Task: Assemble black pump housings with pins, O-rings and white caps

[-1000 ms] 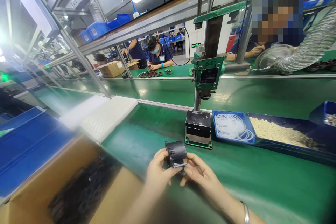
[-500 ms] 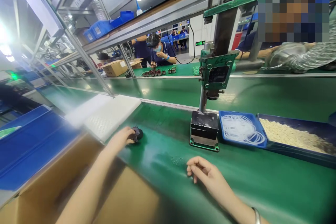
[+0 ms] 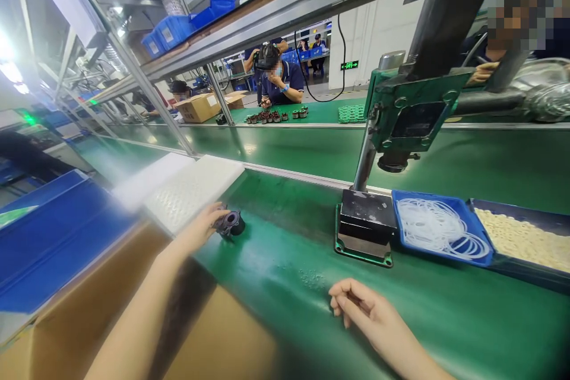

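Observation:
A small black plastic part point(image 3: 231, 222) lies on the green belt point(image 3: 289, 249) beside the white foam tray point(image 3: 187, 196). My left hand point(image 3: 202, 225) is stretched out to it, fingertips touching its left side; whether it still grips it is unclear. My right hand point(image 3: 365, 312) rests low over the belt near the front edge, fingers loosely curled, holding nothing. A green hand press point(image 3: 401, 124) with a black base block point(image 3: 367, 222) stands behind and to the right of my right hand.
A cardboard box point(image 3: 111, 309) of dark parts sits at the lower left, with blue bins point(image 3: 48, 231) beside it. A blue tray of white rings point(image 3: 439, 228) and a tray of pale small pieces point(image 3: 525, 240) stand at the right. Other people work across the line.
The part left both hands' grasp in front of me and my left hand carried it leftward down onto the belt by the foam tray. My right hand let go and sank toward the belt.

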{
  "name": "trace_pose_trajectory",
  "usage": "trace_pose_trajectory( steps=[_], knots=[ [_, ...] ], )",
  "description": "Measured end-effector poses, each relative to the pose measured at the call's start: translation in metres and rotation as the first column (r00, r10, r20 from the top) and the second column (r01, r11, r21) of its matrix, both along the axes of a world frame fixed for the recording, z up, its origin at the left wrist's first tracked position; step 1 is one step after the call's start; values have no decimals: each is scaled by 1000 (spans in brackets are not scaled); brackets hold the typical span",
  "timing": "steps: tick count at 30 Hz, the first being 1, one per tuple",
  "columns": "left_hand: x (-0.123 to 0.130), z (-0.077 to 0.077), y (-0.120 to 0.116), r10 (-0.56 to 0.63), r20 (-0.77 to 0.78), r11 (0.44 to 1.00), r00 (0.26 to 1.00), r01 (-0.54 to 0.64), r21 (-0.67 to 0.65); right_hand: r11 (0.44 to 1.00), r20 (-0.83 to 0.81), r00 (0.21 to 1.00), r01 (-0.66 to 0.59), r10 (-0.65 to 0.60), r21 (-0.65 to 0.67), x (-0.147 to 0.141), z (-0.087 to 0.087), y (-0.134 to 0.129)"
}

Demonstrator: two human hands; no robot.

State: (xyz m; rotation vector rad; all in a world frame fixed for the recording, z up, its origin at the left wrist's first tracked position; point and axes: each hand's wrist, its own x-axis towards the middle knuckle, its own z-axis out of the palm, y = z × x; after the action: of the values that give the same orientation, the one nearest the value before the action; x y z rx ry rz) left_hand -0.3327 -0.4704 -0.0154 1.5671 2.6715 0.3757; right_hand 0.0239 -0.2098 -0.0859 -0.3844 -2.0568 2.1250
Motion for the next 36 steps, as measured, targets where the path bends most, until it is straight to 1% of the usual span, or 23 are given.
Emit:
trace_pose_trajectory(
  steps=[4,8,13,16,21,24,28,33,36],
  knots=[
    [-4,-10,-8,40,-30,999,999,-39,36,1000,19,1000,-16,16,24,1,-3,1],
    [-8,-18,-4,77,-49,996,996,-75,44,999,34,999,-23,22,29,2,-5,2],
    [-13,-21,1,103,-61,994,993,-101,35,999,38,999,-19,18,34,3,-4,1],
    [-12,-22,1,103,-53,995,993,-102,20,999,42,999,-19,17,42,2,-3,1],
    [5,-21,0,60,0,998,998,-60,-35,997,48,999,-26,23,70,2,-2,1],
    [19,-22,2,68,20,997,997,-68,-34,996,52,998,-34,29,85,2,-2,1],
    [36,-32,8,119,-5,993,993,-118,30,994,62,997,-44,37,103,2,-3,1],
    [53,-51,17,200,-140,972,970,-179,151,993,60,998,-33,26,113,2,0,0],
    [58,-54,20,221,-179,965,959,-189,182,993,58,998,-28,22,115,3,3,0]
  ],
)
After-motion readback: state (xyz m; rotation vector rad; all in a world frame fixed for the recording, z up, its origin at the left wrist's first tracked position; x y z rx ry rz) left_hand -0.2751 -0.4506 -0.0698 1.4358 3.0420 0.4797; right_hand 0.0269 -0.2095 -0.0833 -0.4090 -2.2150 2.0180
